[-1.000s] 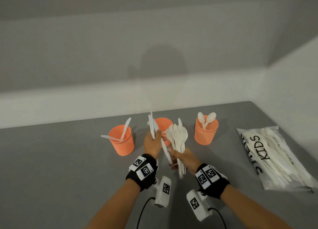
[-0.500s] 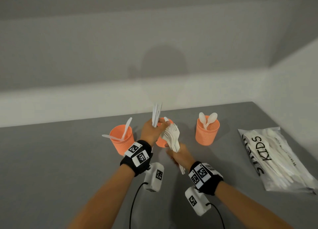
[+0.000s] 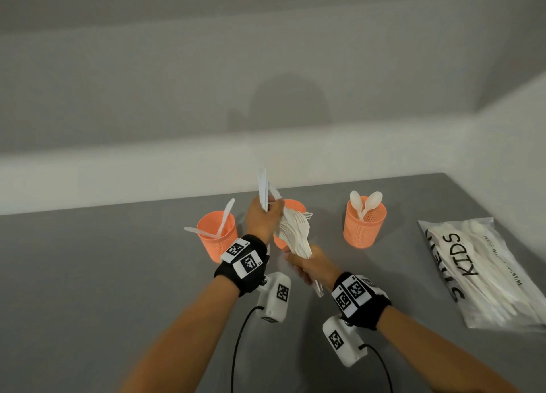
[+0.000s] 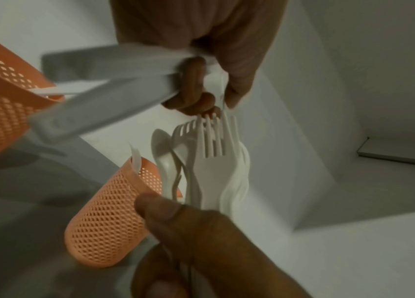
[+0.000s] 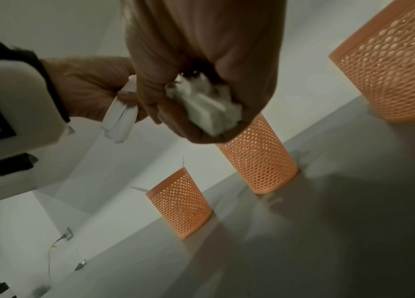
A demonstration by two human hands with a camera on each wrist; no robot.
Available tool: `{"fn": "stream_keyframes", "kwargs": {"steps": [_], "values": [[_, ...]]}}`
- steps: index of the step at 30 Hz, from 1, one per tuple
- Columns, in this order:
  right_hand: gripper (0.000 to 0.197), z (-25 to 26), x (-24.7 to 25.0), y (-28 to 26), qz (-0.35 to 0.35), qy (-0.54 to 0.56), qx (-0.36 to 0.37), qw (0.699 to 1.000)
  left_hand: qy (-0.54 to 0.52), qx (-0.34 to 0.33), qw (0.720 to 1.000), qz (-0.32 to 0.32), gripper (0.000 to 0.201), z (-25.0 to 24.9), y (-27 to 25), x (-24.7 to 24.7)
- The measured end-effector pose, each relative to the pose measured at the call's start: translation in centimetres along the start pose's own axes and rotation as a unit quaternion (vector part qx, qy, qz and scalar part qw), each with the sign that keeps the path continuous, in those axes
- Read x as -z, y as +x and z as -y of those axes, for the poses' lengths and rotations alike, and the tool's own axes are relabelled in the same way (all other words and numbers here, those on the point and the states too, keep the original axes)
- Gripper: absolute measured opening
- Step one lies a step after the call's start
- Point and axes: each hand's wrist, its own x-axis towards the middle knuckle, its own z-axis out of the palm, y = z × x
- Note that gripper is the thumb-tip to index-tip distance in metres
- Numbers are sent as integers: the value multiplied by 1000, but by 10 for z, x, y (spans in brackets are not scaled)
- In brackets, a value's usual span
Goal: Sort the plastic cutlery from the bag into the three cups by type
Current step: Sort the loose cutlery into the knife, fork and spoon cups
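A: How far along is the sorting?

B: Early, I'd judge. Two knives stand in the left cup [image 3: 218, 235] and two spoons in the right cup [image 3: 364, 222]; the bag [image 3: 484, 270] on the counter [image 3: 88, 274] looks mostly full.

A: And the hands?

B: The left hand [image 3: 261, 220] grips knives [image 3: 263, 189]; the right hand [image 3: 310, 264] grips a bunch of mostly forks [image 3: 297, 234].

A: Anything hidden?

B: The middle cup [image 3: 292, 205], mostly behind them; its contents can't be told.

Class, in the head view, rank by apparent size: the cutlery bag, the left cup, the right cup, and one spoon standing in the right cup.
1. Cutlery bag
2. Left cup and right cup: look alike, unranked
3. Spoon
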Motion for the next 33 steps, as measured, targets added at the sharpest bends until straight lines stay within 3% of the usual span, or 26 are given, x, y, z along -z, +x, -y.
{"fn": "stream_keyframes", "kwargs": {"steps": [4, 10, 14, 19, 23, 27, 33], "values": [[5, -2, -4, 3, 11, -9, -7, 1000, 22, -5, 999, 25, 34, 1, 2, 4], [13, 1, -9, 5, 28, -31, -16, 999, -44, -48, 993, -99, 20, -25, 29, 28], [15, 2, -9, 11, 22, -39, -35, 998, -132, -31, 971, -199, 16, -31, 56, 57], [15, 6, -5, 20, -8, -9, -62, 998, -173, -27, 950, -259, 33, -30, 78, 91], [30, 6, -2, 30, -34, 41, -65, 996, -112, -61, 955, -269, 43, -21, 94, 101], [9, 6, -3, 34, -28, 54, -66, 996, -89, -36, 963, -250, 43, 13, 98, 95], [9, 1, -4, 34, -50, 56, -63, 995, -25, 15, 979, -202, 38, 60, 96, 87]]}}
